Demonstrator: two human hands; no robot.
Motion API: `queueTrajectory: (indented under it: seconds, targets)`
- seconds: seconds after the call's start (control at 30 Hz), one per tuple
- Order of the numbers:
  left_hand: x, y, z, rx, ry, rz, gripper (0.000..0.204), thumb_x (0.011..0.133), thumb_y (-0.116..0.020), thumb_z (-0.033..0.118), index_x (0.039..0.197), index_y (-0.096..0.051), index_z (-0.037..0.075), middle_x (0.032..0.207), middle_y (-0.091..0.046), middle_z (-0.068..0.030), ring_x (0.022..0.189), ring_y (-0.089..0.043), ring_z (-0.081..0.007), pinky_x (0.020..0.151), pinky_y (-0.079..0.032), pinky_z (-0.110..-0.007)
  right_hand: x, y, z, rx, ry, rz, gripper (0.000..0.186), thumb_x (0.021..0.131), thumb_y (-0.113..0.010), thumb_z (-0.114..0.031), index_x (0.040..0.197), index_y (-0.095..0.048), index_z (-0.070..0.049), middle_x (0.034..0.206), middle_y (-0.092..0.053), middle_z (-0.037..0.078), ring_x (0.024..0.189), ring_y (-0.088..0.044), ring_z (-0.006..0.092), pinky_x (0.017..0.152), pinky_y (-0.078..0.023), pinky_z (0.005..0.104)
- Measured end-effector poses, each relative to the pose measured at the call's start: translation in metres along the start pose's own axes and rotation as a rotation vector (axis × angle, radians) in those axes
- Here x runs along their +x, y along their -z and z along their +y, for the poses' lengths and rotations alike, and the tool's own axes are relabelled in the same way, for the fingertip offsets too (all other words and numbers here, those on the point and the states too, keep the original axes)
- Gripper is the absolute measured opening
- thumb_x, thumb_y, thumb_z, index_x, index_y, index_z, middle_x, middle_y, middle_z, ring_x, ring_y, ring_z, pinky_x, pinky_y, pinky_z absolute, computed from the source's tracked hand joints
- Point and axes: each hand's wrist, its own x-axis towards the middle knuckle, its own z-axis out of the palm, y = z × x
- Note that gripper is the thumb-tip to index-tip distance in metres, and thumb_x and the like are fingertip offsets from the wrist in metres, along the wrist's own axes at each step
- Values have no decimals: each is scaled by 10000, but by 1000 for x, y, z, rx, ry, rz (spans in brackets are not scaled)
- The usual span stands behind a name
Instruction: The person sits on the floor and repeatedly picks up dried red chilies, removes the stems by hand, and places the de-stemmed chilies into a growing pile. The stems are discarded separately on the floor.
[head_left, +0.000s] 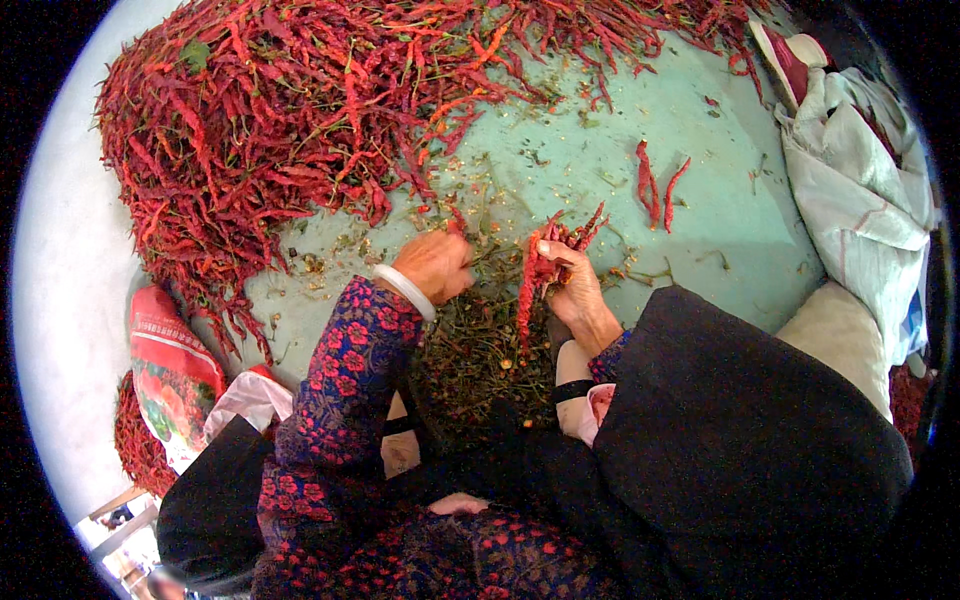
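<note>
Just right of frame centre, the right hand [575, 287] grasps a bunch of slender, wrinkled red chili peppers [528, 290], thumb pressed across it, presumably to keep it together, while the left hand [436, 266] has a curled grip, contents indeterminable, beside brown-green heaped stems [470, 355].

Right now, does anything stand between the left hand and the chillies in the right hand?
Nothing visible does: a gap separates the left hand from the red chillies held in the right hand. Stems lie beneath.
</note>
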Motion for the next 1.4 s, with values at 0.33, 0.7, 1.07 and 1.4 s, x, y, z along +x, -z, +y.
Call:
queueTrajectory:
  seconds: [0.33,0.7,1.07,1.4]
  targets:
    - [17,14,41,-1189,395,-204,196,794,-593,190,847,-563,4,681,-600,-60,447,-543,-105,339,-398,-198,0,-1,1,-34,94,-33,135,700,-619,-68,822,-573,-32,770,-604,55,631,-560,148,586,-450,277]
    - [74,72,77,-1310,67,208,262,809,-567,251,839,-576,-9,666,-578,-55,530,-565,-124,433,-451,-243,-3,-7,0,-58,64,-50,202,712,-596,-18,903,-528,-18,802,-560,67,696,-536,161,590,-451,274]
    - [16,-31,-23,-394,684,346,314,704,-634,302,683,-616,-10,664,-582,-205,648,-567,-342,628,-435,-409,8,9,4,-69,11,-50,152,705,-630,-89,831,-574,-24,758,-611,68,644,-579,156,563,-457,265]
    - [18,-30,-23,-492,668,370,256,703,-619,264,684,-601,9,615,-582,-152,587,-574,-251,506,-438,-349,8,7,3,-77,-25,-105,199,709,-627,-62,883,-532,-44,800,-565,81,658,-534,163,574,-436,274]
